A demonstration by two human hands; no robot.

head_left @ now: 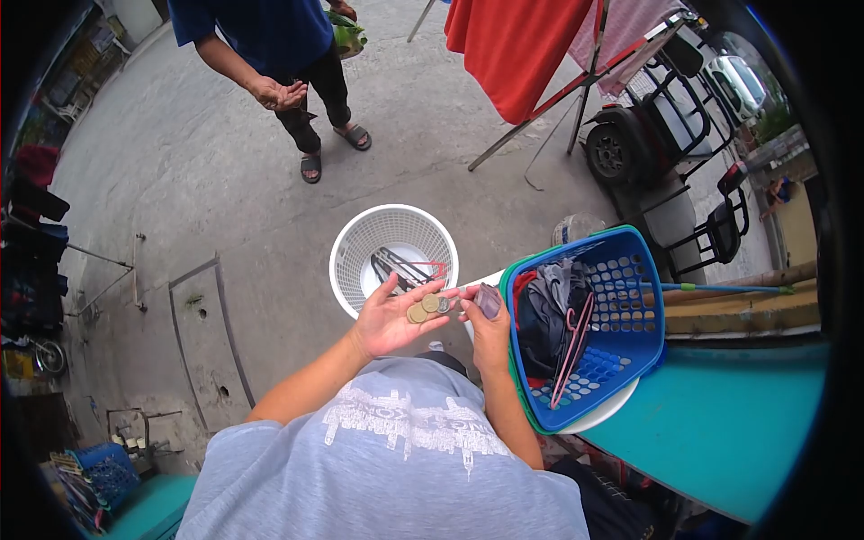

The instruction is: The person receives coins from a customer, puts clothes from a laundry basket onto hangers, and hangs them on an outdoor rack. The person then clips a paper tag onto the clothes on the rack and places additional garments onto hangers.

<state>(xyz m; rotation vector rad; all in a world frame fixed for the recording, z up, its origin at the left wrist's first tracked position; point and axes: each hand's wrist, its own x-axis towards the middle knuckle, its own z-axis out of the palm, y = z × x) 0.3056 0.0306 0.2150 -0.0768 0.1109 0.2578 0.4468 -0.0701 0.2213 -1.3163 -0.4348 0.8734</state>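
Observation:
My left hand (385,326) is held palm up in front of my chest, its fingers stretched out towards the right. Several coins (425,308), gold-coloured and silver-coloured, lie on its palm and fingers. Close beside them, my right hand (490,337) is closed on a small purplish-grey folded item (488,301), perhaps a purse or a folded note. Its fingertips almost meet those of my left hand. Beyond my hands, a white plastic basket (394,216) stands on the ground with dark and red hangers (405,268) in it.
To my right, a blue laundry basket (621,355) holds dark clothes (544,324) and a pink hanger (573,346), beside a teal tabletop (729,414). Ahead stands a person (270,54) with one hand held out. A red cloth (517,54) hangs on a metal rack at the upper right.

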